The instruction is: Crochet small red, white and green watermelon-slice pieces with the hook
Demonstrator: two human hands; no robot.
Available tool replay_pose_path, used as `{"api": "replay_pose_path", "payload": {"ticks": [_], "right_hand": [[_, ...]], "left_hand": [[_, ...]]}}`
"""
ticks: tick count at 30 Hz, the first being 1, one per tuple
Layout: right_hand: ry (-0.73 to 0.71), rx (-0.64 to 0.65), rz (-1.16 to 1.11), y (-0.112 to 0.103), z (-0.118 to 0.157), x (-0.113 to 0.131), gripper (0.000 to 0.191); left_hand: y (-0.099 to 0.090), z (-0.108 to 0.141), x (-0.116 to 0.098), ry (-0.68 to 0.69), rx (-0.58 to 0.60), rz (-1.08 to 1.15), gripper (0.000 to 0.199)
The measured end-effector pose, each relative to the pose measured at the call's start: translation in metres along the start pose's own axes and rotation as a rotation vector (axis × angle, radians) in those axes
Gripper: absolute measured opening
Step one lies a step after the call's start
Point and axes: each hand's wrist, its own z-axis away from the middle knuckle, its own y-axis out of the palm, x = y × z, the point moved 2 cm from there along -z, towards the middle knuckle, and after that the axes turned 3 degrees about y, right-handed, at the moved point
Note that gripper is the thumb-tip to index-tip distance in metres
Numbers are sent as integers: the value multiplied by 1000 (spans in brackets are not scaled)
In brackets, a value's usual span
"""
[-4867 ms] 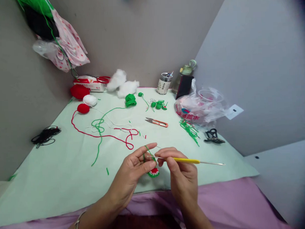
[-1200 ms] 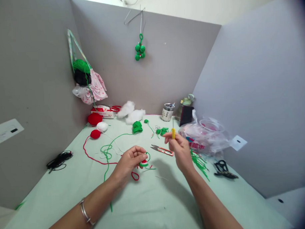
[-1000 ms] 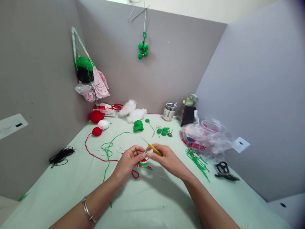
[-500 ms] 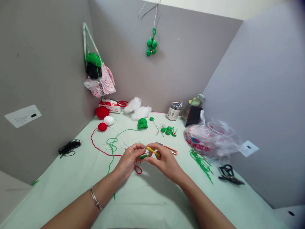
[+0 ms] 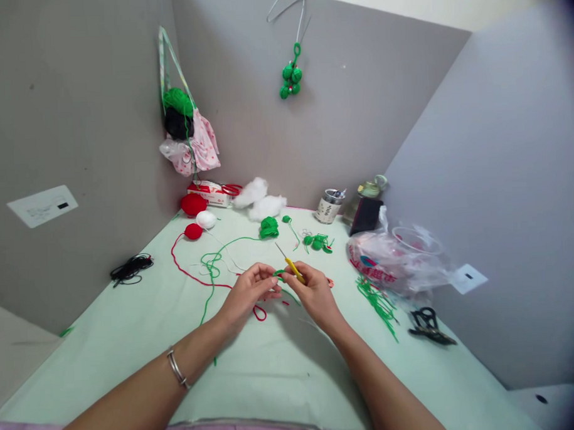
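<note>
Over the middle of the table, my left hand (image 5: pixel 252 293) pinches a small green crochet piece (image 5: pixel 279 275), mostly hidden by the fingers. My right hand (image 5: pixel 314 295) is closed around a yellow-handled crochet hook (image 5: pixel 294 269); its thin metal shaft points up and to the left, away from the piece. The right fingertips also touch the piece's right side. A green strand trails below the hands. On the table just under my left hand lies a loop of red yarn (image 5: pixel 259 313). The orange end of a cutter (image 5: pixel 331 283) shows behind my right hand.
Balls of red yarn (image 5: pixel 193 231), white yarn (image 5: pixel 205 220) and green yarn (image 5: pixel 269 227) lie toward the back, near white stuffing (image 5: pixel 266 208). At right are cut green strands (image 5: pixel 377 306), black scissors (image 5: pixel 429 326) and a plastic bag (image 5: pixel 387 261). A can (image 5: pixel 330 207) stands behind.
The hook has swung from pointing left at the piece to pointing up, clear of it. The right fingers have come in to the green piece. The view has shifted slightly.
</note>
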Motion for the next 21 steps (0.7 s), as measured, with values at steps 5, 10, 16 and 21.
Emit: {"api": "replay_pose_path", "payload": {"ticks": [5,10,16,21], "right_hand": [[35,36,-54,4,1,-2,24],[69,63,-105,4,-2,-2,25],[31,39,-51,12,2,0,15],[15,-44,-3,14,3,0,9]], "left_hand": [[-3,-3,-1,3,-27,-16,24],[-3,-2,-4,-7,-10,-45,20],[-1,-1,-2,40,-28,-113,25],[-2,-4,-2,44,-8,-160,19]]}}
